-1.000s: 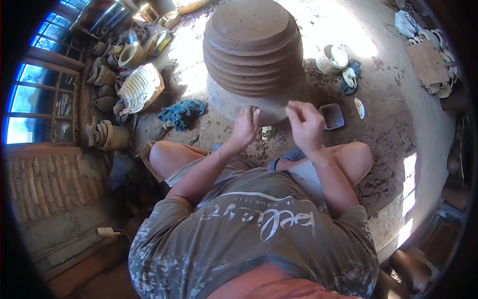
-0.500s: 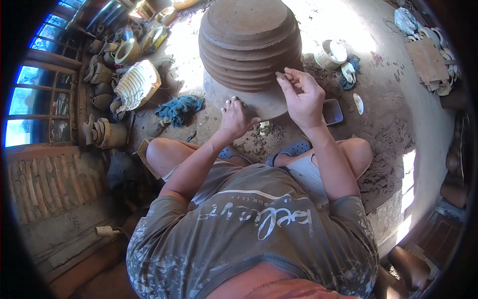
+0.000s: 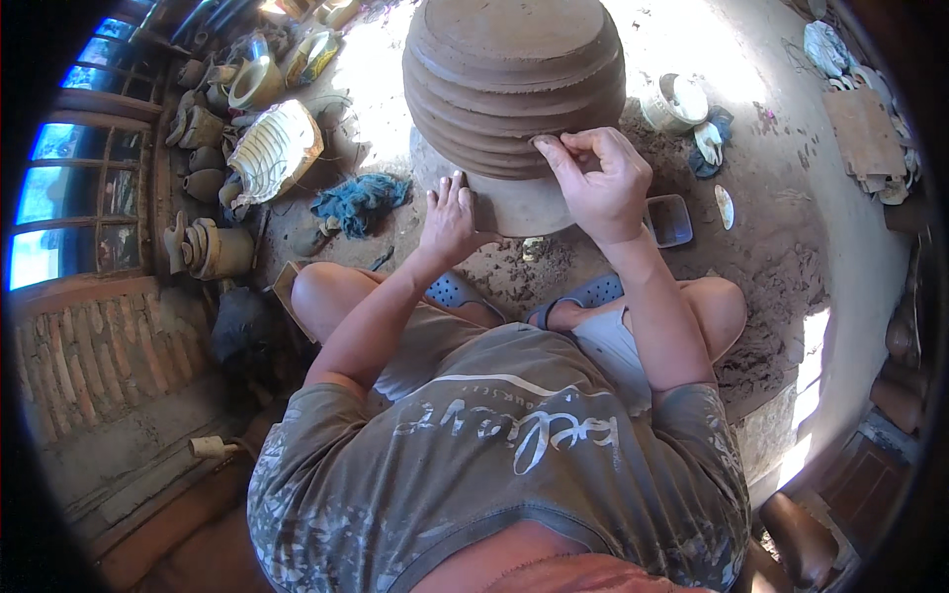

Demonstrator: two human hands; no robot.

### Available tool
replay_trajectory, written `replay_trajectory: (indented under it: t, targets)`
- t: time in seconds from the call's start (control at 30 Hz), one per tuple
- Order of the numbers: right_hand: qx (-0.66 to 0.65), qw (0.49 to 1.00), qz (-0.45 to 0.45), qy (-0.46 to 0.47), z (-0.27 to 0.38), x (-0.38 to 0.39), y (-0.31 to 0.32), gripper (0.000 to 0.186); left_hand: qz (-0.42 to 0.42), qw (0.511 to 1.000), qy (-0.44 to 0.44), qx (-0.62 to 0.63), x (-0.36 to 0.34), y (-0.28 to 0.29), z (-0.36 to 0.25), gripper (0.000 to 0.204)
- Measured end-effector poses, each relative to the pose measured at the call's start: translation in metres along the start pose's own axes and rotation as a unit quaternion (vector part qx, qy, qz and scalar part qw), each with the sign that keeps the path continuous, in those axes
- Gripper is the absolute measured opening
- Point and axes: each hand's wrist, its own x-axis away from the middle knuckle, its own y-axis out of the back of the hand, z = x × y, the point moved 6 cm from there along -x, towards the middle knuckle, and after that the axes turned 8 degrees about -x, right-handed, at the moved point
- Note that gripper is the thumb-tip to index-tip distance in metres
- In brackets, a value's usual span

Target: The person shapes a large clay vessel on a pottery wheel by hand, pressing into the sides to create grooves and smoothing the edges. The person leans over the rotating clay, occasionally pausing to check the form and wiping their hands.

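A large brown clay pot (image 3: 509, 94), ringed with ridges, stands on a round flat disc (image 3: 524, 206) in front of me. Its broad, flat top runs up to the picture's upper edge. My left hand (image 3: 450, 219) lies on the disc's near left rim, fingers stretched out and pointing away from me. Thumb and forefinger of my right hand (image 3: 603, 188) are pinched together at the pot's lower right side, touching a ridge. Between those fingertips is a small grey-brown piece, mostly covered, whose kind I cannot make out.
A blue-green cloth (image 3: 361, 204) lies left of the disc, near a ribbed pale mould-like shell (image 3: 277, 150) and several pots. To the right are a clear plastic tray (image 3: 669, 220), a round tub (image 3: 660, 107) and a small oval piece (image 3: 725, 207). Stacked boards (image 3: 863, 136) lean farther right.
My right hand has moved slightly left, bringing its pinched fingertips onto the ridge. My left hand has shifted a little left along the disc, its fingers straighter.
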Motion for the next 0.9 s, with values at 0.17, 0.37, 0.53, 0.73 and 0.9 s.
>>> replay_trajectory:
  t: [0.17,0.37,0.53,0.73,0.9]
  targets:
    - [-0.018,1.0,0.006,-0.005,-0.013,-0.004,0.009,0.033,0.052,0.997,-0.053,0.005,-0.011,0.004,0.035,0.113]
    - [-0.03,0.989,0.012,-0.144,-0.058,-0.007,0.028,0.034,0.081,0.992,-0.093,0.011,-0.023,0.021,0.055,0.114]
    - [-0.141,0.959,-0.074,-0.234,-0.101,-0.005,0.05,0.024,0.087,0.992,-0.088,-0.003,-0.024,0.015,0.051,0.113]
    - [-0.139,0.952,0.013,-0.273,-0.062,0.022,0.017,0.058,0.069,0.994,-0.048,-0.069,-0.009,0.014,0.006,0.111]
    - [-0.103,0.971,0.004,-0.214,-0.025,0.045,-0.013,0.072,-0.001,0.999,-0.03,-0.043,-0.002,-0.007,-0.041,0.094]
